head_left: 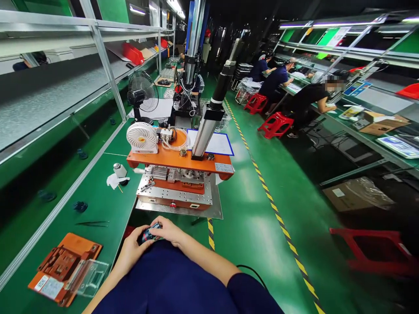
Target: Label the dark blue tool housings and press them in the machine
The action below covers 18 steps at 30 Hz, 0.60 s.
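Observation:
Close to my body, below the front edge of the orange press machine, my left hand point(134, 246) and my right hand point(167, 231) hold one small dark blue part point(151, 234) between them. Fingers of both hands wrap round it, and red and light spots show on its surface. An orange fixture point(59, 266) with a clear hinged cover point(92, 278) lies on the green bench to the left. Dark tweezers point(92, 223) and another small dark part point(80, 206) rest behind that fixture.
Ahead stands the orange press machine point(176, 160) with a white fan point(142, 136) on top. A small bottle point(119, 170) is on the bench point(113, 209). Seated people work at the right-hand benches, near red stools point(276, 124).

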Each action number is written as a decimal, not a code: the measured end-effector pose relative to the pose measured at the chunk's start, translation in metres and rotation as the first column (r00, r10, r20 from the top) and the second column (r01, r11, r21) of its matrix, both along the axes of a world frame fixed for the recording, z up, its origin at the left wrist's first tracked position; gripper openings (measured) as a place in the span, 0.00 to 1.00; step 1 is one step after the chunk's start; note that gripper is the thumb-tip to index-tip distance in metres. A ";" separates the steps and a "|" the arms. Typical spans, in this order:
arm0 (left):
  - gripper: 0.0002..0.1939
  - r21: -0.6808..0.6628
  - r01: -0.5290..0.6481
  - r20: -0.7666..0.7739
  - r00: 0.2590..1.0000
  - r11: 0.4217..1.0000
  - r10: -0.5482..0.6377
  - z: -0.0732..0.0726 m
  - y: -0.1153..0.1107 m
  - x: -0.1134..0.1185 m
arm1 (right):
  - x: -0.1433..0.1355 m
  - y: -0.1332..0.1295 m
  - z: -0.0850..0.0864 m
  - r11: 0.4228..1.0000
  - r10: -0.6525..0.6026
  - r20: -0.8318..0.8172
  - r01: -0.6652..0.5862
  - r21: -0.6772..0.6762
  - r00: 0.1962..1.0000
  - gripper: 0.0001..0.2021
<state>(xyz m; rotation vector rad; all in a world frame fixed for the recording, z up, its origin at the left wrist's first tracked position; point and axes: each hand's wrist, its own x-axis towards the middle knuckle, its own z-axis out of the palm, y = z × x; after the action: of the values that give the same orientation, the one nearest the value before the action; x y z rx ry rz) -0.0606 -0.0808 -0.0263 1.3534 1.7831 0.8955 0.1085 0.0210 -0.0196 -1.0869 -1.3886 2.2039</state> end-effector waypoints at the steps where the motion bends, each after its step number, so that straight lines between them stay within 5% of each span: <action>1: 0.25 -0.005 -0.008 -0.002 1.000 1.000 0.008 0.000 0.000 0.000 | 0.001 0.000 -0.001 1.000 0.001 -0.001 -0.001 0.000 1.000 0.21; 18: 0.22 0.008 0.006 -0.055 0.998 1.000 -0.006 0.008 0.004 0.012 | 0.012 0.002 0.001 0.999 0.003 -0.002 -0.003 -0.036 1.000 0.23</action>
<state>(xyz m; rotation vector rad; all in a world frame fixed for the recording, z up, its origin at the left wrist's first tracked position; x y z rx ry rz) -0.0487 -0.0772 -0.0187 1.3996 1.8177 0.8709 0.1210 0.0229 -0.0184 -1.0957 -1.3557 2.2398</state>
